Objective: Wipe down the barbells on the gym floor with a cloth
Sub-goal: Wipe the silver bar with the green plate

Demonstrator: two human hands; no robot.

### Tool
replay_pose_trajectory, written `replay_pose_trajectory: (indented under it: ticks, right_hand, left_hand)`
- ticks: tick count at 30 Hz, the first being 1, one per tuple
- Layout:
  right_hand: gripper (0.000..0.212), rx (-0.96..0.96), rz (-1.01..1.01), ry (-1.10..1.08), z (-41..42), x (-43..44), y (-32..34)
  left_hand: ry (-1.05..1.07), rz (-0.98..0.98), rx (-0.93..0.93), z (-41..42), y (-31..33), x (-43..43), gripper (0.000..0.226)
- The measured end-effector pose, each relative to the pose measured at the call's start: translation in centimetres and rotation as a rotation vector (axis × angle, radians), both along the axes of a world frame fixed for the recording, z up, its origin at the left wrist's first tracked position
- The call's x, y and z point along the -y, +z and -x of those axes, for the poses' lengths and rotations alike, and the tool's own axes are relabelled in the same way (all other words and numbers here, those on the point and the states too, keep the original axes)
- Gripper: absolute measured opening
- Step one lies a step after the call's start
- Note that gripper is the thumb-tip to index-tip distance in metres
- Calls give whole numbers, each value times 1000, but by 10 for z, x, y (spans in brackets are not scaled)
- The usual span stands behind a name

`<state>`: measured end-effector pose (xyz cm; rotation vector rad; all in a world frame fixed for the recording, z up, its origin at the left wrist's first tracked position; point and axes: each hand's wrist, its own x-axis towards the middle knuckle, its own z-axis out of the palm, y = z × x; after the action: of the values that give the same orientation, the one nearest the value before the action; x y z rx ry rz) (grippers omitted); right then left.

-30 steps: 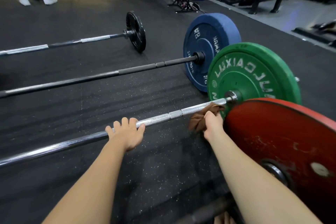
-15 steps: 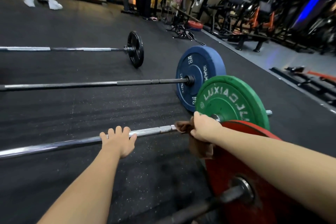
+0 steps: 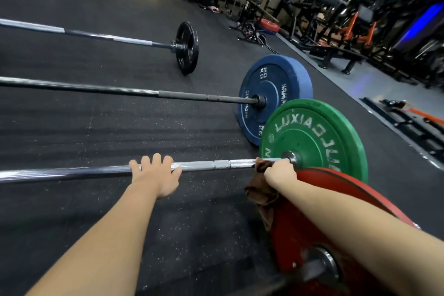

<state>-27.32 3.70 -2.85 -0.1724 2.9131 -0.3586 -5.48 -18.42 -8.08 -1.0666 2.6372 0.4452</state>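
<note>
Black speckled rubber gym floor (image 3: 96, 127), four barbells laid side by side, machines and racks crowding 1 to 3 o'clock. Working bar (image 3: 204, 165) running 9 to 3 o'clock across mid-frame, chrome, capped by green plate (image 3: 312, 142) at 3 o'clock. Left grip (image 3: 156, 175) at 7 o'clock, fingers hooked over the bar, thumb on the near side, steadying. Right grip (image 3: 280, 173) at 4 o'clock, closed around brown cloth (image 3: 260, 197) and wrapped over the bar right beside the collar. Loose cloth tail hanging down against red plate (image 3: 312, 223) at 5 o'clock.

Change over the last second: right grip up from beside and below the bar to on top of it, cloth now clamped round the shaft rather than just lying on it. Same spot at the plate end. Left grip unmoved. Head tilted up, more of the back of the gym in shot. Judgement: plate-end position set, likely ready for a stroke toward 9 o'clock. Cannot tell how much of this bar already wiped. Other bars not in either grip.

Writing: green plate "LUXIAOJU…", remainder hidden behind red plate. Blue plate (image 3: 271, 89) at 2 o'clock: "20 KG", "HAMM…" cut off by green plate, "STRENGTH", second "KG" low down. Black plate (image 3: 187, 48) at 12 o'clock and red plate: nothing legible.
</note>
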Motion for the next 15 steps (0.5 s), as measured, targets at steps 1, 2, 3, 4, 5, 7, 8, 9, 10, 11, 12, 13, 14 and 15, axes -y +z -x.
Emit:
replay_pose_trajectory:
  ticks: [1,2,3,4,5,7,8,9,10,11,12,13,14,15]
  right_hand:
    - [49,-29,29,-35,4,3,3]
    - [52,-74,41,-43,7,5,6]
    - [55,-110,37,-42,11,7,9]
    - [57,-143,31,-34,13,8,12]
    - [56,-155,19,-31,16,9,12]
    - [49,-141,-13,-11,17,11,10]
    - [46,-142,-23,2,19,12,8]
    - [44,-140,-26,3,22,15,6]
    - [42,-130,-32,-10,24,16,7]
    - [41,-125,-36,-33,27,18,8]
    - [41,-114,-38,-63,31,20,9]
    - [42,-108,-28,-89,37,22,9]
    - [43,-94,-31,-120,40,24,10]
    - [44,-70,-34,-141,42,26,9]
  left_hand:
    - [1,-2,3,1,0,2,51]
    - [3,-7,4,2,1,3,51]
    - [5,-13,5,3,1,5,51]
    - [4,-16,6,3,2,6,52]
    - [3,-17,8,4,2,6,52]
    - [1,-21,6,4,3,6,53]
    - [0,-19,4,4,3,6,53]
    - [-3,-18,2,3,3,6,53]
    - [-5,-21,1,3,4,5,53]
    - [-7,-27,-3,2,5,5,53]
    - [-10,-31,-8,1,5,4,53]
    - [-12,-30,-11,0,5,3,53]
    - [-16,-28,-13,-1,4,2,53]
    - [-20,-30,-16,-1,4,1,53]
